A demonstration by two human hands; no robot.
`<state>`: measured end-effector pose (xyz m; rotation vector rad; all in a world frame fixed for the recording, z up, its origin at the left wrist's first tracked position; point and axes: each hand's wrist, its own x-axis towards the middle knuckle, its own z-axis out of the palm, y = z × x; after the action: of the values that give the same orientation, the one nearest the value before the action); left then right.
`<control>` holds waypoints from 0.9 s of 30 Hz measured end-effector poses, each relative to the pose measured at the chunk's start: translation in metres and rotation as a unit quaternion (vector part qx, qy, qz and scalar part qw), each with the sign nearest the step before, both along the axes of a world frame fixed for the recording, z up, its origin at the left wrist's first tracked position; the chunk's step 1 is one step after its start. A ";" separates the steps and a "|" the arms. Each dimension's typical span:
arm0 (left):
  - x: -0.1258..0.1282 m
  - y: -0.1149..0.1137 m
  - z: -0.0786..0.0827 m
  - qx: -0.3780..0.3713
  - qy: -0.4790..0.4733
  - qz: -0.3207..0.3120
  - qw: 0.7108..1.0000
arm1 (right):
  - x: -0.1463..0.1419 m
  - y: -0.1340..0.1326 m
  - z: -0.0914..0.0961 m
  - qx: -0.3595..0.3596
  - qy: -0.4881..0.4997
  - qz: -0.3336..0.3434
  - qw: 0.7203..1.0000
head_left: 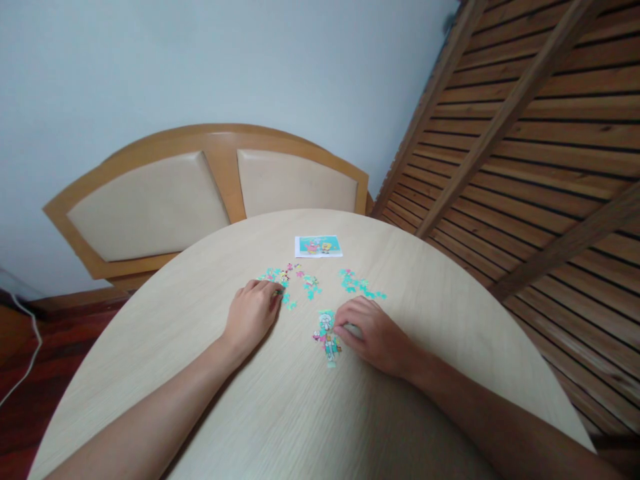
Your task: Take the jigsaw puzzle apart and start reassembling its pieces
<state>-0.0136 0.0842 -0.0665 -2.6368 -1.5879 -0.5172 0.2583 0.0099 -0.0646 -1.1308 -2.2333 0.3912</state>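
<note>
A partly joined jigsaw puzzle with a pale teal cartoon face lies on the table before me. At its upper right edge is my right hand, thumb and forefinger brought together; whatever they grip is hidden. My left hand rests at the near side of a loose heap of puzzle pieces. Its fingers are bent closed, with the tips on a teal puzzle piece. More teal pieces lie in a middle cluster and a right cluster.
Behind the pieces lies a picture card with cartoon figures on teal. The round wooden table has a chair or bench back beyond it. A slatted wooden panel stands at the right, and a white cable hangs at the left.
</note>
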 end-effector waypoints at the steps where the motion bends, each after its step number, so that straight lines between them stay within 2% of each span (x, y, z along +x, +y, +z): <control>1: -0.002 0.002 0.000 -0.003 0.001 -0.005 1.000 | 0.002 0.002 -0.001 0.001 0.004 -0.021 1.000; 6: -0.011 0.015 -0.001 -0.033 -0.033 -0.056 0.997 | 0.010 0.008 -0.007 -0.036 -0.027 -0.127 0.991; 9: -0.016 0.022 0.000 -0.063 -0.046 -0.077 0.994 | 0.012 0.009 -0.011 -0.055 -0.054 -0.158 0.984; 15: -0.021 0.025 0.005 -0.109 -0.026 -0.067 0.991 | 0.018 0.012 -0.017 -0.042 -0.078 -0.187 0.978; 23: -0.022 0.020 0.015 -0.168 -0.044 -0.045 0.984 | 0.020 0.012 -0.014 -0.032 -0.091 -0.200 0.975; 27: -0.023 0.017 0.018 -0.156 -0.068 -0.049 0.984 | 0.019 0.011 -0.014 -0.026 -0.083 -0.195 0.977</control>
<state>-0.0366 0.1013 -0.0481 -2.9812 -1.7089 -0.5004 0.2771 0.0211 -0.0783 -1.6429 -2.0779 0.1972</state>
